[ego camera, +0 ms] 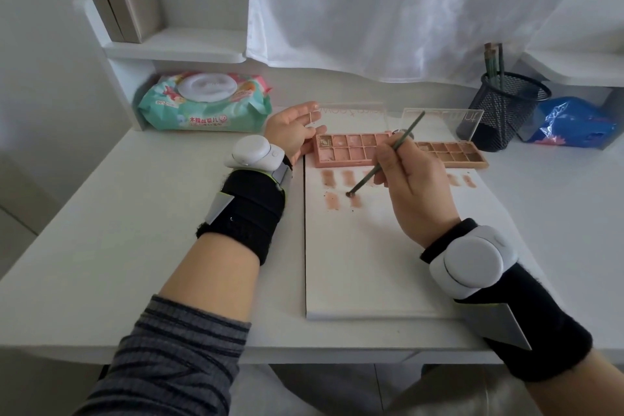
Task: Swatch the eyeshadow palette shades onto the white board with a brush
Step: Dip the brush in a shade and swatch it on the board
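Sleeve point(175, 358) and banded wrists fill the foreground. Right hand point(410, 179) pinches the brush point(381, 159), tip down on the board point(364, 263) at the second row's second swatch point(355, 201), apparently laying colour. Left hand point(292, 133), fingers loosely extended and gripping nothing, rests against the pink palette point(351, 149), seemingly to steady it. Second palette point(450, 154) sits just right.

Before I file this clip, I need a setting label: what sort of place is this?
Probably a home desk or vanity corner, not a studio: a white desk with built-in shelves, a sheer curtain at the back, a pack of baby wipes, and a mesh pen holder.
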